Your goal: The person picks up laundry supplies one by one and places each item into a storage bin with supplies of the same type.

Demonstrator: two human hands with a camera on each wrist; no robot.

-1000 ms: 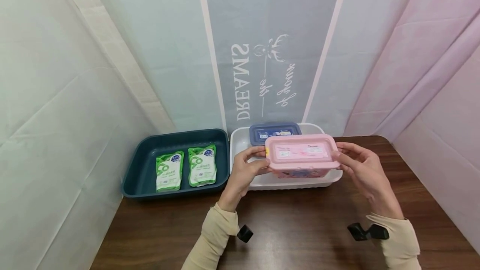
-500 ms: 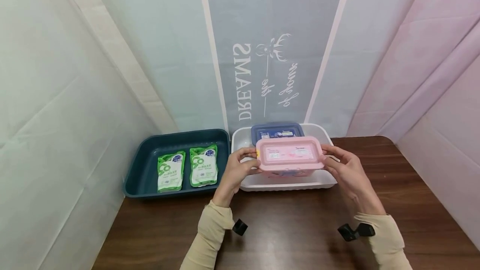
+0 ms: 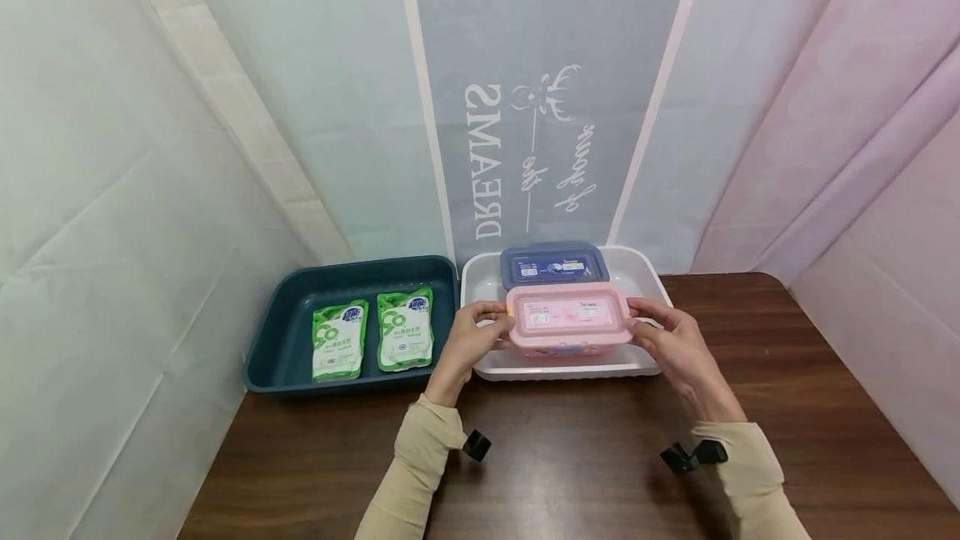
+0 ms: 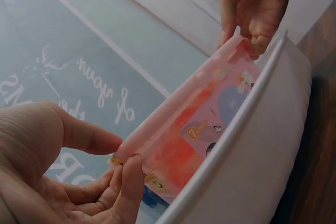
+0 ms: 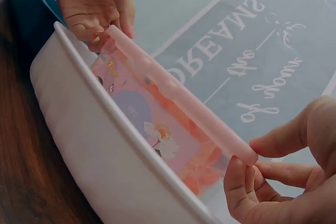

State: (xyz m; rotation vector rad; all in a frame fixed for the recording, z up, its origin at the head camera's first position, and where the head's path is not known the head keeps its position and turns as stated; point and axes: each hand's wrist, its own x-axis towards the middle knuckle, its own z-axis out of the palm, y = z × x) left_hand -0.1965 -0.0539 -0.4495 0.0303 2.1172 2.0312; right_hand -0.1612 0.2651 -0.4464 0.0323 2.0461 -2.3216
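A pink lidded food container (image 3: 570, 317) is held level between both hands, its lower part down inside the white tray (image 3: 645, 273). My left hand (image 3: 471, 348) pinches the left end of its lid, thumb on top and fingers beneath, as the left wrist view shows. At the right end my right hand (image 3: 675, 348) pinches the lid in the same way. Through the clear side, printed flowers and reddish contents (image 5: 199, 169) show behind the tray wall. Just behind it, in the same tray, sits a blue lidded container (image 3: 553, 265).
Left of the white tray stands a dark teal tray (image 3: 300, 386) holding two green-and-white pouches (image 3: 339, 342). Both trays sit on a brown wooden table (image 3: 570, 457), against a printed fabric backdrop (image 3: 360, 107). Pale fabric walls (image 3: 90, 315) rise at the sides.
Both hands have carried the pink container left and lower, from over the white tray's right part down into it, in front of the blue container. The pouches and trays stay put.
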